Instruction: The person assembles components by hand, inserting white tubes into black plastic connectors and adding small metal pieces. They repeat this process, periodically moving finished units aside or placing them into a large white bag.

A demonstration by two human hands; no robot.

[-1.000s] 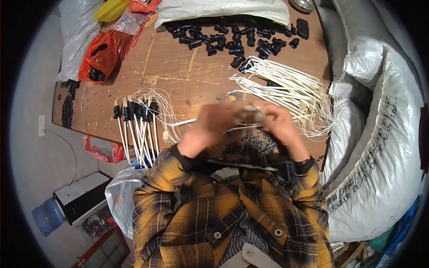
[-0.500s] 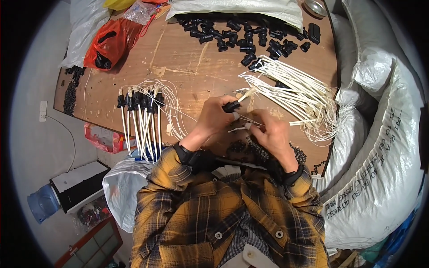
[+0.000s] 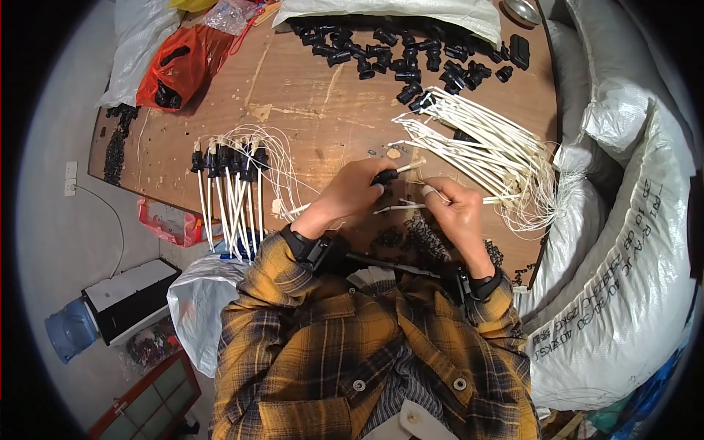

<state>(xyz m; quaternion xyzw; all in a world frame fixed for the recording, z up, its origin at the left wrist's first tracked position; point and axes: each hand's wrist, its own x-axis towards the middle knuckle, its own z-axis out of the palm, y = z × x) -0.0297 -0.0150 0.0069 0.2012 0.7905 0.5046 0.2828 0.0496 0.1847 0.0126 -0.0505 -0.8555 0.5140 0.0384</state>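
My left hand is closed round a black plastic fitting, and a pale sleeved end pokes out of it to the right. Just right of it, my right hand has its fingers pinched together on what looks like a thin white wire. White covers sit on some fingertips. A white sleeved rod lies on the table between the hands. Beyond my right hand is a pile of white sleeved rods trailing thin wires. At the left, several black fittings with white rods through them lie side by side.
Loose black fittings are scattered at the far side of the wooden table, below a white sack. An orange plastic bag lies far left. Large stuffed white sacks crowd the right edge. Small black parts lie near me.
My right hand has shifted slightly right and away from me, opening a gap from the left hand. In my left hand the fitting has turned, its pale end now pointing more to the right.
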